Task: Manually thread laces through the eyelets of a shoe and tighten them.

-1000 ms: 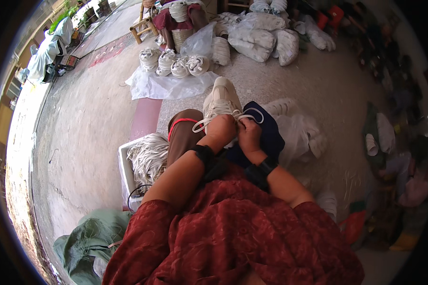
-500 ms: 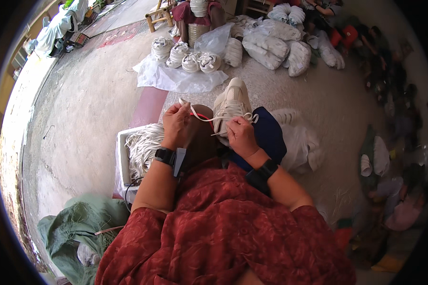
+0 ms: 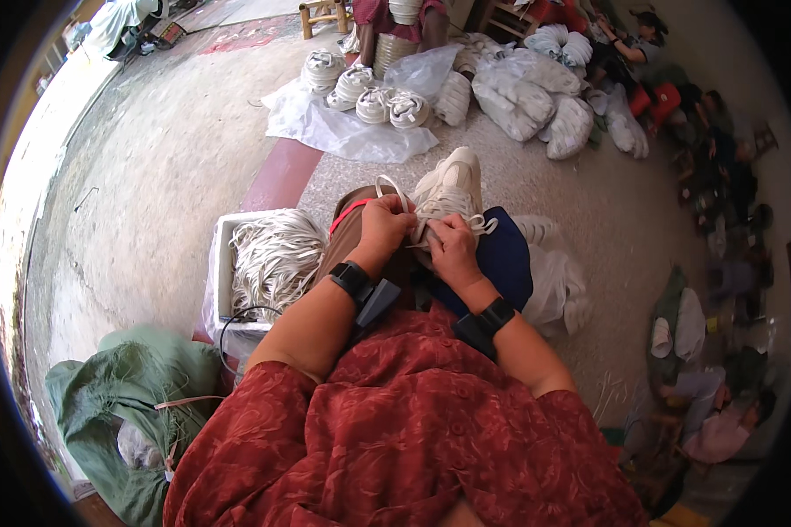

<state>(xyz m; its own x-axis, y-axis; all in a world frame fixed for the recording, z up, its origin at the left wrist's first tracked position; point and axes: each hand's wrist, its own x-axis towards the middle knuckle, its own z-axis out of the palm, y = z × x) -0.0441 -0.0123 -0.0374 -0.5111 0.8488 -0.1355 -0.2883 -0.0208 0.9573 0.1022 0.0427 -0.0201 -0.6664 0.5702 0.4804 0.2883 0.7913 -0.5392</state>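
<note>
The white shoe (image 3: 448, 189) rests sole-down on the person's lap, toe pointing away, directly under and just beyond both hands; the left hand (image 3: 382, 230) is closed in a pinch on the white lace (image 3: 394, 189), which loops up and away from its knuckles before dropping back toward the eyelets; the right hand (image 3: 453, 249), touching the left at the fingertips, is also closed, its fingers pressed on the lacing at the near end of the shoe, though whether it grips a lace end or only steadies the crossings cannot be told from here; each wrist carries a black band (image 3: 351, 279). To the left of the left forearm stands a white box (image 3: 222, 263) heaped with loose white laces (image 3: 277, 255); under the right wrist lies a dark blue cloth (image 3: 505, 259); well beyond the hands, past the shoe's toe, coiled white bundles (image 3: 373, 101) sit on a clear plastic sheet (image 3: 325, 127), with filled white sacks (image 3: 536, 101) farther to the right; a green bag (image 3: 123, 395) lies near the left elbow. To lace well here, I judge that the right hand should keep the shoe pinned so it does not roll; the left should draw the loop through evenly, flat rather than twisted; tension ought to match on both sides before the next eyelet is taken.
</note>
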